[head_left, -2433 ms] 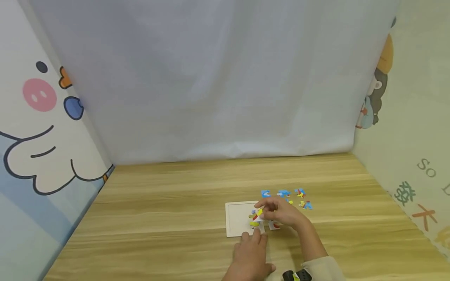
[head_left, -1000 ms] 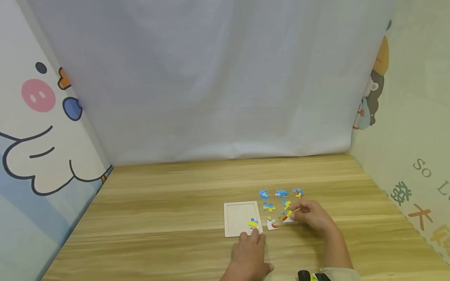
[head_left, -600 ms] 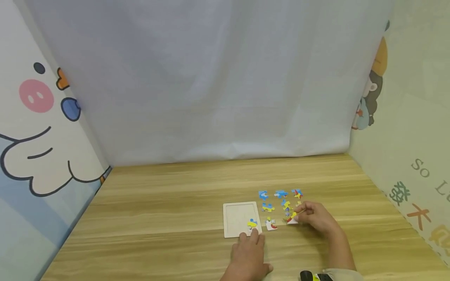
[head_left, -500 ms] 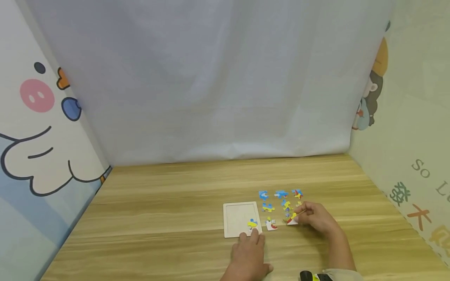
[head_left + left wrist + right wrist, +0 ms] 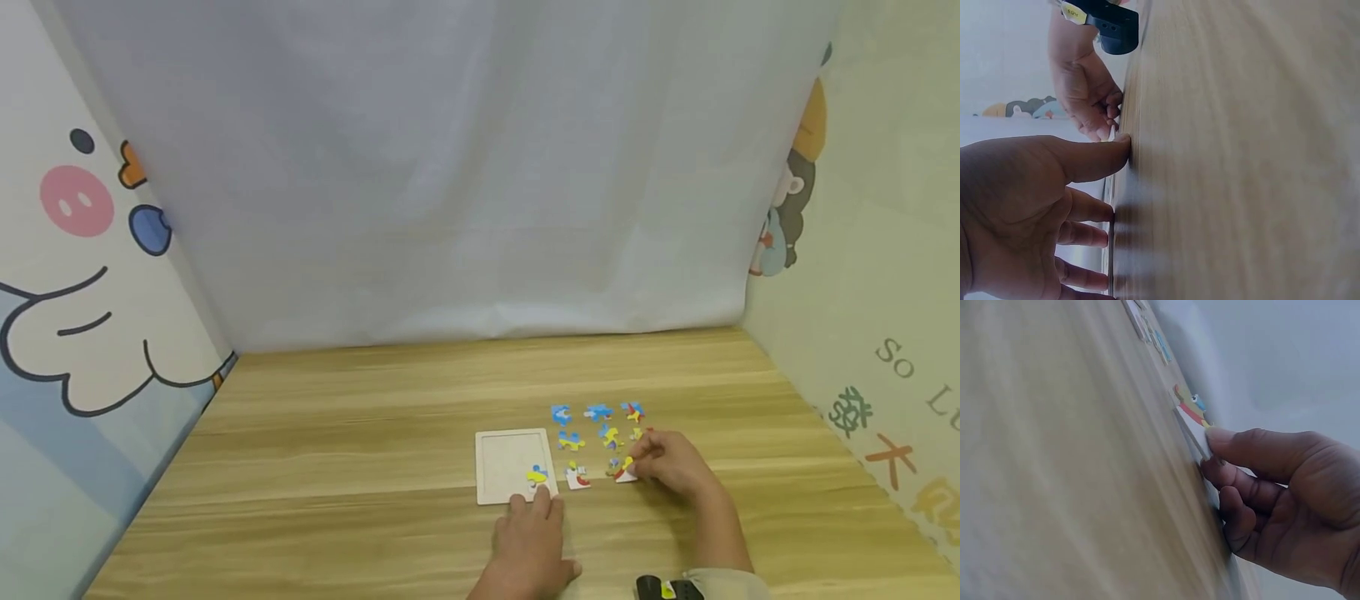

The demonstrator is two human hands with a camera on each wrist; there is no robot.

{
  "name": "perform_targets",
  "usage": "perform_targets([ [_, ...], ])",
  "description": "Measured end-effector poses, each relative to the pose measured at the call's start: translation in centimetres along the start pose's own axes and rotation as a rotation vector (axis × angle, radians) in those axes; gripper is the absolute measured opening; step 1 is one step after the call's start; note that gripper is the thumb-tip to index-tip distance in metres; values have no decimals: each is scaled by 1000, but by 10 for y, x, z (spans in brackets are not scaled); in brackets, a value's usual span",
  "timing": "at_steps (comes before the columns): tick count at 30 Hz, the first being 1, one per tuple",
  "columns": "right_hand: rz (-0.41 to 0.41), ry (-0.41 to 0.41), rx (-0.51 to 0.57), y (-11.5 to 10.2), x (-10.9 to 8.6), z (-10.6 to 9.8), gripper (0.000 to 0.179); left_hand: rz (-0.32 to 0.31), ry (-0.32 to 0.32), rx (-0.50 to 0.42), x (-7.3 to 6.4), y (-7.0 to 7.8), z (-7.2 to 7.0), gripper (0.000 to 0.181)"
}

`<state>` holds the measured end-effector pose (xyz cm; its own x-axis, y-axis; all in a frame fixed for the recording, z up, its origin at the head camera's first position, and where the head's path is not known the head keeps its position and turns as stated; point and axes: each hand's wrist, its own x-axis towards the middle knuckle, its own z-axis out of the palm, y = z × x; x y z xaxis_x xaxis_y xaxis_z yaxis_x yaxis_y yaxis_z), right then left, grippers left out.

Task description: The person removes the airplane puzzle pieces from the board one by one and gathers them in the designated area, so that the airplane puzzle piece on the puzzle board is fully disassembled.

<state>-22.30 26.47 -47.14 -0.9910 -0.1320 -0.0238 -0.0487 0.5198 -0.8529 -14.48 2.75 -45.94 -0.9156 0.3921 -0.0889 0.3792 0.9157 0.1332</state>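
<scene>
My right hand (image 5: 675, 467) pinches a white, red and yellow jigsaw piece (image 5: 623, 472) low at the right end of the nearest row of loose pieces. In the right wrist view, thumb and fingers grip this piece (image 5: 1192, 428) by its white edge, close to the tabletop. My left hand (image 5: 528, 542) lies with extended fingers at the near edge of a square wooden puzzle tray (image 5: 479, 471). Inside the tray's near right corner sits one yellow and blue piece (image 5: 537, 476), its lower part close to the left fingertips. The left wrist view has those fingertips at the tray's side.
Several loose pieces lie in rows right of the tray, among them a blue one (image 5: 561, 414), a yellow one (image 5: 610, 435) and a white and red one (image 5: 577, 476). A pale curtain (image 5: 487, 208) hangs behind the wooden table (image 5: 337, 417), with decorated walls either side.
My right hand has carried the white, red and yellow piece from over the tray rightward to the loose pieces, barely moving in the last half second. The left hand has stayed at the tray.
</scene>
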Motion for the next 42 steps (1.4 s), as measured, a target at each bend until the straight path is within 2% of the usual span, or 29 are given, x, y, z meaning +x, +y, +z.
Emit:
perform_targets([
  [11, 8, -29, -25, -5, -3, 0, 12, 2, -12, 0, 1, 0, 0, 79],
  [20, 30, -17, -84, -2, -5, 1, 13, 8, -41, -12, 1, 0, -1, 79],
  [25, 48, -4, -91, -4, -5, 2, 14, 13, -24, -12, 0, -1, -1, 78],
  [29, 12, 14, -115, -4, -4, 3, 14, 32, -35, -77, -1, -3, 0, 76],
  [33, 9, 23, -131, -8, -6, 5, 14, 70, -56, -163, -3, -6, 1, 73],
  [38, -10, -4, -135, -17, -6, 10, 13, 94, -17, -176, -6, -15, -1, 70],
  [42, -46, -37, -101, -25, -4, 15, 15, 84, 23, -189, -8, -27, -5, 68],
])
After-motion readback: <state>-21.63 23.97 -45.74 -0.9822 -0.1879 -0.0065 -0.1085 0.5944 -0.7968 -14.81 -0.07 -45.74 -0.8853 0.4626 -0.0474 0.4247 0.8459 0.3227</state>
